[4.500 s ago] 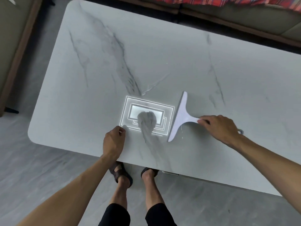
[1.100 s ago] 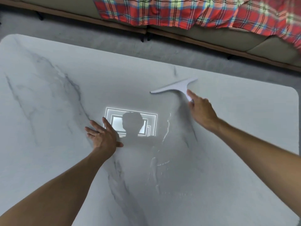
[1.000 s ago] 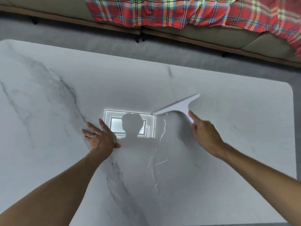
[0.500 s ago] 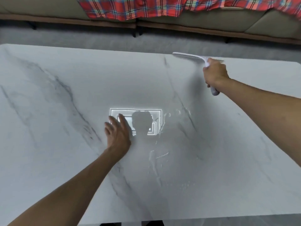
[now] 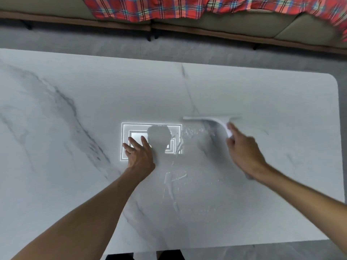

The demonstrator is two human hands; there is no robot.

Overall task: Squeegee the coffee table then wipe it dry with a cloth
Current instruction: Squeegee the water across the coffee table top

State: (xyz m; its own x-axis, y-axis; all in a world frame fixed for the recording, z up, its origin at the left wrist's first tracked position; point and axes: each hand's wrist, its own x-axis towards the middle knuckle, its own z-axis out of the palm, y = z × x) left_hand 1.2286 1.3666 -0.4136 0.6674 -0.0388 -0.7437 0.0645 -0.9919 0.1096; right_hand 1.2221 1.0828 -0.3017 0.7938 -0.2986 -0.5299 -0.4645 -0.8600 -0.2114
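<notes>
The white marble coffee table [image 5: 75, 184] fills the view. My right hand [image 5: 242, 152] grips the handle of a white squeegee [image 5: 212, 120], whose blade lies crosswise on the tabletop right of centre, blurred by motion. Water streaks and droplets [image 5: 174, 181] sit on the surface below and left of the blade. My left hand [image 5: 139, 154] rests flat on the table near the middle, fingers spread, holding nothing. No cloth is in view.
A sofa with a red plaid blanket [image 5: 187, 8] runs along the far side, with a strip of grey floor [image 5: 93, 45] between it and the table. The table's rounded far right corner [image 5: 332, 79] is visible. A ceiling light's reflection [image 5: 135, 128] glows by my left hand.
My right hand has pulled the squeegee from the table's far edge back toward me to mid-table. My left hand stays flat on the table, near the light's reflection.
</notes>
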